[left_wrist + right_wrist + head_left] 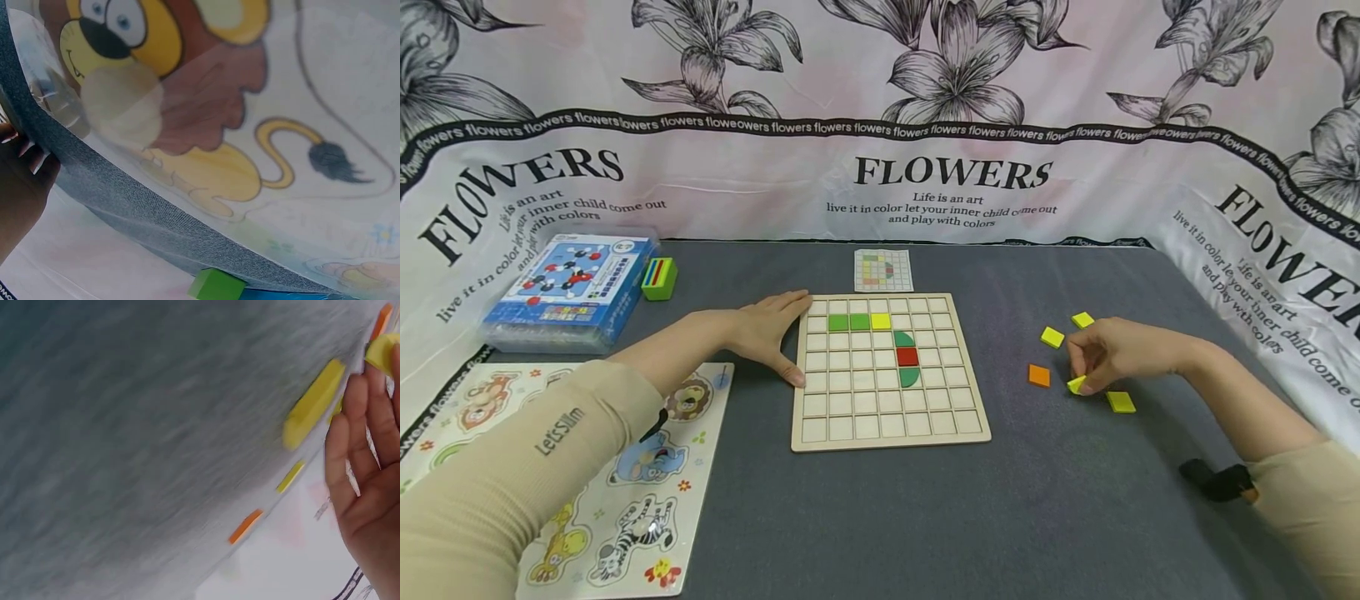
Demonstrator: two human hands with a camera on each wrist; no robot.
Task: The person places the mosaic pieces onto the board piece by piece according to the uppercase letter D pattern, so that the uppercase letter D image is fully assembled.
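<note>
My left hand (767, 329) rests along the left side of a wooden grid board (865, 403), thumb and fingers spread against its edge. Two green squares (848, 322) and a yellow square (880, 321) lie in an upper row of the board. Further right, a red square (907, 357) sits between two dark green rounded pieces (909, 377). Off to the board's right, my right hand (1108, 354) pinches a yellow square tile (1077, 385) between thumb and finger. Around that hand lie loose yellow tiles (1121, 402) and an orange tile (1039, 376).
Behind the board lies a printed pattern card (883, 271). An animal puzzle board (700, 467) is under my left forearm. At the back left are a blue boxed set (580, 283) and a green block (659, 279). A floral cloth (955, 183) hangs behind the table.
</note>
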